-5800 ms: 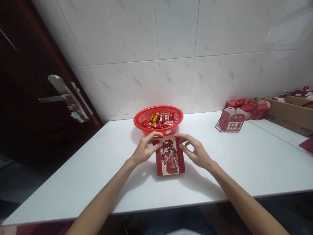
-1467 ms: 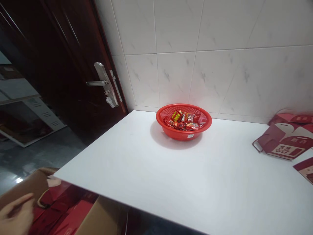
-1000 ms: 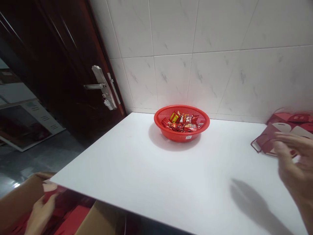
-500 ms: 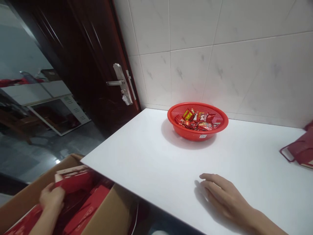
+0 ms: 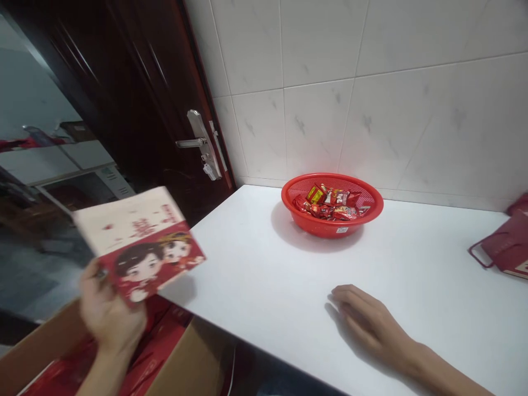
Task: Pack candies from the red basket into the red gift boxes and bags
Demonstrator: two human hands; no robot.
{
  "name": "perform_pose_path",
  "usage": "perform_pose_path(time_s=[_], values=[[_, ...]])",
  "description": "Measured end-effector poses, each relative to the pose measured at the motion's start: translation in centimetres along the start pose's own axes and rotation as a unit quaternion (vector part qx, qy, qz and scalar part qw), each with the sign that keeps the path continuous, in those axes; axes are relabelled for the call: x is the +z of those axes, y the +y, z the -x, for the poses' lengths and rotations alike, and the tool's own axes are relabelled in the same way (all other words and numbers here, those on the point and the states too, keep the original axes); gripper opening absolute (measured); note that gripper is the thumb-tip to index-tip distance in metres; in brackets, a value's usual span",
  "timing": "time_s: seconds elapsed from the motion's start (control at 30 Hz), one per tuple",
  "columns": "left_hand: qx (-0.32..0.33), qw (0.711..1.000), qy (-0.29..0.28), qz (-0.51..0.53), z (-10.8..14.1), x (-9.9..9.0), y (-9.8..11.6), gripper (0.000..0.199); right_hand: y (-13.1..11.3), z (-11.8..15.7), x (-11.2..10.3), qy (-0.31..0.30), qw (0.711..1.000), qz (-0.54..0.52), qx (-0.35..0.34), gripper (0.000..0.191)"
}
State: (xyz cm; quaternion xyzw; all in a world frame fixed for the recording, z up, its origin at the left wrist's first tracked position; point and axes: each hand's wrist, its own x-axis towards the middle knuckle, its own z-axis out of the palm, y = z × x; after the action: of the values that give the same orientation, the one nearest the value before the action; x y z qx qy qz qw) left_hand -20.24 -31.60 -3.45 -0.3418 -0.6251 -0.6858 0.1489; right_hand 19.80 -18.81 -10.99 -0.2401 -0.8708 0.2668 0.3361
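Observation:
My left hand point(image 5: 109, 311) is closed on the lower left corner of a flat, folded paper gift bag point(image 5: 138, 242), cream above and red below. Two cartoon figures are printed on its red half. The bag is tilted and a little blurred, held above the open cardboard box point(image 5: 206, 346) and the table's left corner. Red folded pieces point(image 5: 157, 346) lie inside the box. On the white table point(image 5: 256, 275), my right hand point(image 5: 371, 324) rests with relaxed, extended fingers and holds nothing. Beyond it stands a red plastic basket point(image 5: 332, 228) with several wrapped sweets point(image 5: 330, 203).
At the table's right edge is a dark red gift bag point(image 5: 505, 245) with a handle loop. White tiled wall point(image 5: 313, 110) runs behind the table. A dark wooden door point(image 5: 136, 99) with a metal handle point(image 5: 192, 143) stands at the left.
My left hand has risen out of the cardboard box, bringing the gift bag up with its printed face showing. My right hand has stayed nearly still on the table.

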Motion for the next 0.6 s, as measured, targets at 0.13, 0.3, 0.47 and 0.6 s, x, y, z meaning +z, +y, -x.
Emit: perform_pose_path(time_s=[0.13, 0.3, 0.47, 0.6], values=[[-0.129, 0.960, -0.200, 0.149, 3.6, 6.3, 1.0, 0.085, 0.9, -0.7, -0.9, 0.018, 0.990, -0.075, 0.117, 0.026], [-0.175, 0.861, -0.419, 0.227, 9.3, 11.9, 3.1, 0.078, 1.3, -1.3, -2.0, 0.029, 0.955, -0.234, 0.180, 0.060], [-0.169, 0.789, -0.540, 0.241, 12.5, 15.8, 3.9, 0.051, 1.1, -1.5, -1.7, 0.023, 0.919, -0.345, 0.188, 0.061], [-0.118, 0.769, -0.585, 0.228, 12.3, 17.2, 4.7, 0.039, 1.3, -1.7, -1.7, 0.077, 0.914, -0.339, 0.209, 0.052]])
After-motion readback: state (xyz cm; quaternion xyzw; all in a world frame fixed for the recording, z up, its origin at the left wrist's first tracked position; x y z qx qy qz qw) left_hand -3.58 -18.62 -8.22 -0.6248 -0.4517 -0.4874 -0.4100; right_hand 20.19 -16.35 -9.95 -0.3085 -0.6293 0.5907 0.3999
